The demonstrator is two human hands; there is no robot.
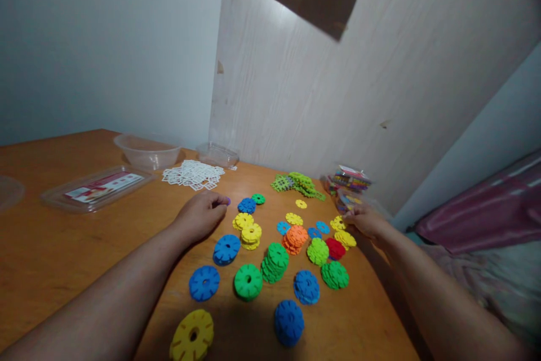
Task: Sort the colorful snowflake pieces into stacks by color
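Observation:
My left hand point(202, 215) rests knuckles-up on the wooden table point(63, 248), fingers curled over a small purple disc point(227, 201) that peeks out at the fingertips. My right hand point(367, 221) lies at the table's right edge, fingers pinched beside a yellow notched disc point(338, 223); what it grips is not clear. Between the hands lie several stacks of notched plastic discs: blue point(226, 249), yellow point(251, 235), orange point(295, 238), green point(275, 261), red point(335, 248).
A pile of white square pieces point(193, 174) lies behind my left hand. Two clear tubs point(147, 151) point(217, 154) and a clear lid with a label point(99, 186) sit at the back left. Green pieces point(300, 183) and a packet of coloured pieces point(349, 179) lie near the wall.

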